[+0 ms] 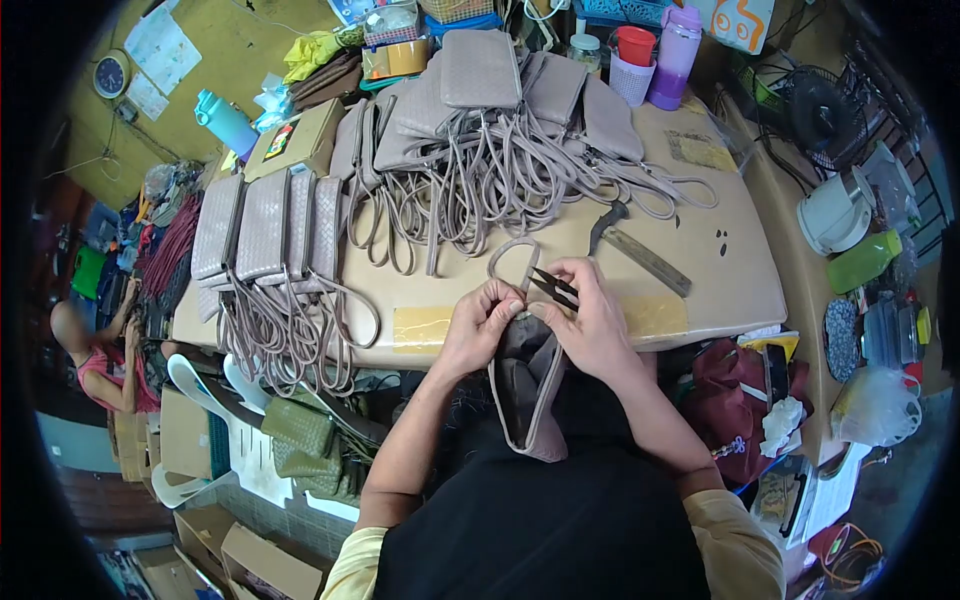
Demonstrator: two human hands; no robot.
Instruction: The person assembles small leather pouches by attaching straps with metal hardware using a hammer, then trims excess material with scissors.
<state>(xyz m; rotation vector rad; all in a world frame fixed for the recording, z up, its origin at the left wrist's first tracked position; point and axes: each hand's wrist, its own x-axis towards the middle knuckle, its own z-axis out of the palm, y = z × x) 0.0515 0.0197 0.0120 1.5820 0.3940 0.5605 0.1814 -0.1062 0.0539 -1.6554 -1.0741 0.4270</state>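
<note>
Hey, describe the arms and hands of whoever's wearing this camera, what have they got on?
The left hand and right hand are bare, with no gloves; no watch or bracelet shows on the forearms. The left sleeve and right sleeve are pale yellow and end near the elbows. A black garment covers the front.

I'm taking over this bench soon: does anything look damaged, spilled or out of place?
Nothing spilled or broken. The left hand and right hand hold a pouch, the right also gripping snips. Only oddities: tape patches on the table at its front edge, and a few dark spots near the ruler.
</note>
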